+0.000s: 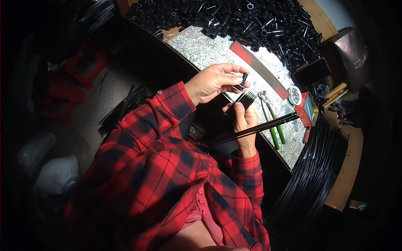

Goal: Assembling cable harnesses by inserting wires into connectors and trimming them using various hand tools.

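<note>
My left hand (pixel 215 83) pinches a small black tube-like plastic part (pixel 244 79) between thumb and fingertips, above the near edge of the worktop. Below and to its right, my right hand (pixel 247 118) is closed around a bundle of thin black rods (pixel 246 99), whose ends fan out past the thumb toward the left hand. A longer set of black rods (pixel 264 126) crosses over the right wrist and reaches the red box. Between the two hands, the plastic part and rod ends sit close; I cannot tell whether they touch.
Black tube-like parts (pixel 259 21) heap at the back. A flat red-and-grey strip (pixel 259 69), green-handled pliers (pixel 272 119), a round white tub (pixel 294 95) and a red box (pixel 307 111) lie on the speckled worktop (pixel 197 46). Long black rods (pixel 318 163) are piled at right.
</note>
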A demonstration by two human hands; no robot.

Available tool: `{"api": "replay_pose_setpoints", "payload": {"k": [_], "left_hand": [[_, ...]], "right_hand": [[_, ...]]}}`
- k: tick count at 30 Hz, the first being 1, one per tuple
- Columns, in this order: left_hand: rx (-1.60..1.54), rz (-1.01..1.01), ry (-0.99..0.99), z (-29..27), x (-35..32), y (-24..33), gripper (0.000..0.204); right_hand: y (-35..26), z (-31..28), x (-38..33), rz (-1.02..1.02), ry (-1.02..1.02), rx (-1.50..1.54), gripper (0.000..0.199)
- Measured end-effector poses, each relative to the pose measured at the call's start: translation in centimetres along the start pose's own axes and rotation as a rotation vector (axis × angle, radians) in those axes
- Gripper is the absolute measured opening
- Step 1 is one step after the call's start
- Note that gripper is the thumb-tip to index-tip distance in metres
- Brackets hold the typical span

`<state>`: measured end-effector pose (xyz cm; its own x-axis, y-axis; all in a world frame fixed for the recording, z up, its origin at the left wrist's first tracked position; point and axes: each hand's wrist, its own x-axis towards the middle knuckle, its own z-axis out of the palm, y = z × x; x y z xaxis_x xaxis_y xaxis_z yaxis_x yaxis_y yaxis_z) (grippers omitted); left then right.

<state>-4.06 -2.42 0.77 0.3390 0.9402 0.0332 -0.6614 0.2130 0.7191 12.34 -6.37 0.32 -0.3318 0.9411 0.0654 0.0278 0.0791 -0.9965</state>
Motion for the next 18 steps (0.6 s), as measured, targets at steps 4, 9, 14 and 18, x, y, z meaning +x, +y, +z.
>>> {"api": "replay_pose_setpoints", "payload": {"k": [4,9,14,18], "left_hand": [[-0.002,0.023,0.030,0.15,0.03,-0.25,0.030],[0.020,0.019,0.038,-0.11,0.05,-0.24,0.031],[-0.009,0.001,0.008,-0.21,-0.04,-0.36,0.032],[-0.011,-0.016,-0.011,-0.03,-0.09,-0.39,0.032]], "right_hand": [[0.20,-0.06,-0.01,0.017,0.011,-0.012,0.023],[0.37,0.00,0.18,-0.001,0.017,-0.001,0.023],[0.51,-0.07,0.21,0.002,-0.016,-0.010,0.022],[0.56,0.00,0.24,0.003,-0.015,0.022,0.021]]}}
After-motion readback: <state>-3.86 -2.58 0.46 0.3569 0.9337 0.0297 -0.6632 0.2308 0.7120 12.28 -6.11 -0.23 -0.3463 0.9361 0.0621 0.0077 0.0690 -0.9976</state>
